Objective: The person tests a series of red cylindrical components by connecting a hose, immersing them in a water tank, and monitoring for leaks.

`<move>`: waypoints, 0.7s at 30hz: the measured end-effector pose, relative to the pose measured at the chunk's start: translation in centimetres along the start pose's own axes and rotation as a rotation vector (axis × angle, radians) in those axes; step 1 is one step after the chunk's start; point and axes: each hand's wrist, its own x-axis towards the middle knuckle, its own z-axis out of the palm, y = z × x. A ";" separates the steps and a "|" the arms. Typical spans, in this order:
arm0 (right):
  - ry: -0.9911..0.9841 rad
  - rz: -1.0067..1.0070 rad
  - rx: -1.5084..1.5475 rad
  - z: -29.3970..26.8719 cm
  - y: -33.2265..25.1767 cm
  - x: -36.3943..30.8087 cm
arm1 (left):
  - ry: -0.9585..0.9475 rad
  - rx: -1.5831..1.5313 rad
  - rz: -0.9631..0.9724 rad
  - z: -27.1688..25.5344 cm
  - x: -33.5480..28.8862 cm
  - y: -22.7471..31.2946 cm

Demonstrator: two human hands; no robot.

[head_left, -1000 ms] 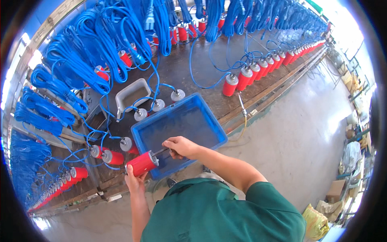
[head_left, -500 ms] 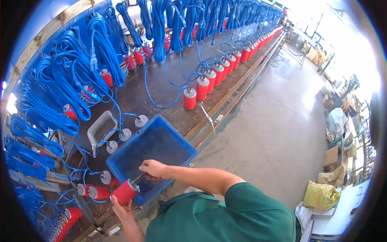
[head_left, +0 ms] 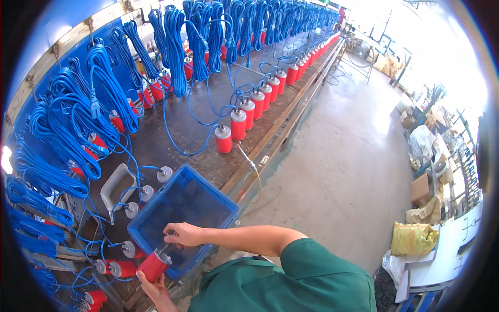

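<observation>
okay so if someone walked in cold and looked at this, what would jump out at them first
Probably the long row of red cylinders standing along the workbench, running off into the distance, with bundles of blue cable hanging over the bench behind them. Close in, the left hand holds one red cylinder at the near edge of a blue plastic bin, while the right hand grips its end.

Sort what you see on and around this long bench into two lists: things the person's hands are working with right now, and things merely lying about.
In hand:
- red cylinder, gripped from below by the left hand
- right hand, fingers at the cylinder's top end
- blue crate, directly under the hands

Lying about:
- row of red cylinders standing on the bench
- hanging blue cables
- yellow sack on the floor
- cardboard box
</observation>
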 end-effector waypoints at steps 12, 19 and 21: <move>-0.027 0.255 -0.179 -1.5 0.5 1.2 | -0.008 0.039 0.013 0.3 -0.1 0.0; 0.085 -0.061 -0.101 -0.9 1.6 0.5 | 0.007 0.019 -0.020 0.3 -0.6 0.5; 0.081 0.019 -0.076 -0.6 1.0 0.6 | -0.023 0.012 0.001 -0.3 -0.5 0.4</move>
